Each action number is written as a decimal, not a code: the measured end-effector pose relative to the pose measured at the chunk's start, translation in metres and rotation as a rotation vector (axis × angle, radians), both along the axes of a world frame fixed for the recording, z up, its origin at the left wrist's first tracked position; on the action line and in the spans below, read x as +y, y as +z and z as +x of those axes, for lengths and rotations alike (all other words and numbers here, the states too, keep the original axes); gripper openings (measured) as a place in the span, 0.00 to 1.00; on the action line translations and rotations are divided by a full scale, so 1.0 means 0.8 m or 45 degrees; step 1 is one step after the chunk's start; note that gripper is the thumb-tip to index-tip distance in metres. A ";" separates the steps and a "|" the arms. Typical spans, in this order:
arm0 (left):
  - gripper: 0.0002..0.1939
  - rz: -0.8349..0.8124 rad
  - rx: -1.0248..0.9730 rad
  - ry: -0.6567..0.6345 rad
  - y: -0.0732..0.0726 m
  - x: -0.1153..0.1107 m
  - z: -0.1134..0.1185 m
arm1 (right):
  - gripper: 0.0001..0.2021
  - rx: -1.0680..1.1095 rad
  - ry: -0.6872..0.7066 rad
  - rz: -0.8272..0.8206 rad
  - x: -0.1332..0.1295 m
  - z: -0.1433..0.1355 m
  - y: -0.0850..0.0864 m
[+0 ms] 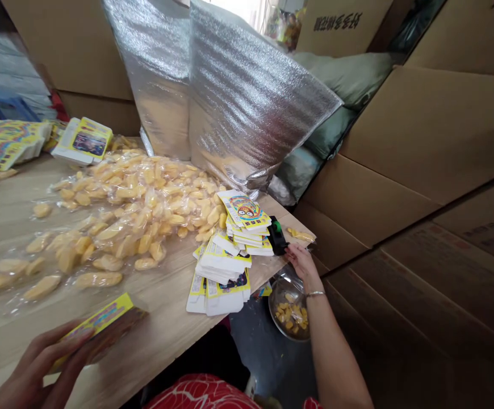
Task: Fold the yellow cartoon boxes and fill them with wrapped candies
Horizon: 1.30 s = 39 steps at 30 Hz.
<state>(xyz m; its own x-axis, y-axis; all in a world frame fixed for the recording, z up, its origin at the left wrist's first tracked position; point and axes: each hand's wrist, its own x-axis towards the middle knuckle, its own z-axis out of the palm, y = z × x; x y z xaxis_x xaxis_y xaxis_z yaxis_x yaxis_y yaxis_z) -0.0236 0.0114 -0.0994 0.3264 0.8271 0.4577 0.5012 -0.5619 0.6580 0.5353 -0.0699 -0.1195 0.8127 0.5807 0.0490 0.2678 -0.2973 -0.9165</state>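
Observation:
My left hand (53, 360) is closed around a small yellow and dark printed carton (106, 326), held tilted over the near edge of the table. At the table's right edge, my right hand (301, 261) touches the end of a black tape dispenser (276, 237) with a green core. Its fingers are drawn together there; what is between them is too small to see. Beside the dispenser lie stacks of flat yellow and white cartons (227, 267). A heap of clear-wrapped yellow snack pieces (145, 199) spreads over the wooden table (166, 318).
Tall silver foil bags (255, 96) stand behind the heap. More printed cartons (12, 142) lie at the far left. A metal bowl (289, 312) with yellow pieces sits below the table's right edge. Large cardboard boxes (434, 130) are stacked along the right.

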 end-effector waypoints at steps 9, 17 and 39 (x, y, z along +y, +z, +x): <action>0.10 0.546 0.043 0.288 0.018 -0.008 0.004 | 0.14 -0.187 0.043 0.219 -0.007 -0.094 0.042; 0.12 0.481 0.175 0.166 0.025 -0.016 0.010 | 0.26 0.859 1.235 0.337 0.062 -0.414 0.073; 0.12 -0.178 0.379 -0.273 0.019 -0.046 -0.120 | 0.16 -0.653 2.155 0.019 0.095 -0.508 0.013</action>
<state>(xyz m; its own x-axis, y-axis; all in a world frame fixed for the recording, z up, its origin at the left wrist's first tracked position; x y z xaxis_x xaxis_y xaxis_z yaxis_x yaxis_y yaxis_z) -0.1197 -0.0254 -0.0843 0.6000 0.7734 0.2046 0.5624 -0.5897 0.5796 0.1289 0.0065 -0.1092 -0.7196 0.6878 0.0953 0.4789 0.5910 -0.6491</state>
